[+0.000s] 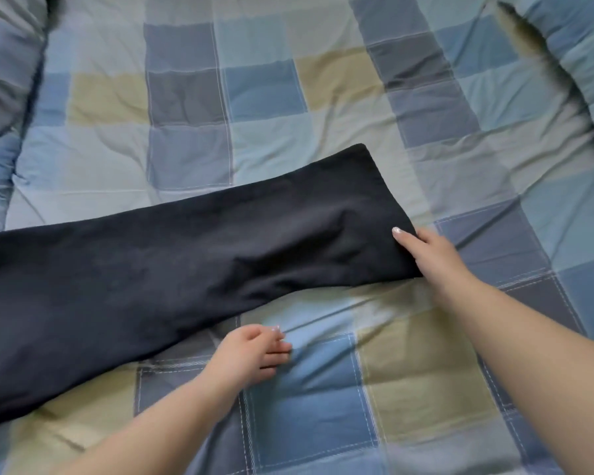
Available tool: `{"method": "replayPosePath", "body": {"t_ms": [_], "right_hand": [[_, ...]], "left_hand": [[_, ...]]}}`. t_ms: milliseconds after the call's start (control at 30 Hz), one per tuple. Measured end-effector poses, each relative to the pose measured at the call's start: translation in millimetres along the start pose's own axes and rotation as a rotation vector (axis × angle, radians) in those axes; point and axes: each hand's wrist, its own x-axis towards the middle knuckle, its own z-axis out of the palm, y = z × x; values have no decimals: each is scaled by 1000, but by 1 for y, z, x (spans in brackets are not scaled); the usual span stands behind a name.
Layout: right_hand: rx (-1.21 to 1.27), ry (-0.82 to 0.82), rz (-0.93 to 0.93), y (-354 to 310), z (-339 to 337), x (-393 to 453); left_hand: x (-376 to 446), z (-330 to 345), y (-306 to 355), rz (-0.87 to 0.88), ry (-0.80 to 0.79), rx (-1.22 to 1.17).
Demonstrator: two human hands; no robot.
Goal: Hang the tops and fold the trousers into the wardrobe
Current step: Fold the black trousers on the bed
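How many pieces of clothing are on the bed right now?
1: dark trousers lying across the checked quilt, hem pinched by the right hand. Its left end runs out of view; others may be hidden.

Two bare forearms reach into view from the lower edge, no sleeves visible on either as far as the picture shows. The left hand (251, 351) and right hand (429, 255) wear no gloves, rings, watch or bracelet. Fingernails are kept fairly long and rounded, coated in a pale, glossy polish that catches the light, clearest on the right thumb (396, 231) and on the left fingertips (276, 329). Both wrists are uncovered. Nothing more of the person shows.
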Motion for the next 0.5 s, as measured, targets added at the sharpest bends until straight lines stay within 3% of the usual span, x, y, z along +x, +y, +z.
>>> {"method": "replayPosePath", "body": {"t_ms": [100,167,233,300,400,500], "right_hand": [[-6,-35,-15,2,7,-2],[-152,60,-82,-2,8,-3],[-84,118,-97,-6,1,-5],[16,122,-22,-5,-9,-9],[-112,100,173,16,-22,-24],[-141,108,200,32,-27,-38]], "left_hand": [[7,-4,-19,-24,109,-383],[9,-3,-12,62,154,-641],[8,1,-1,115,151,-812],[3,2,7,107,156,-934],[-12,3,-2,29,224,-1066],[-33,5,-25,-79,258,-982]]}}
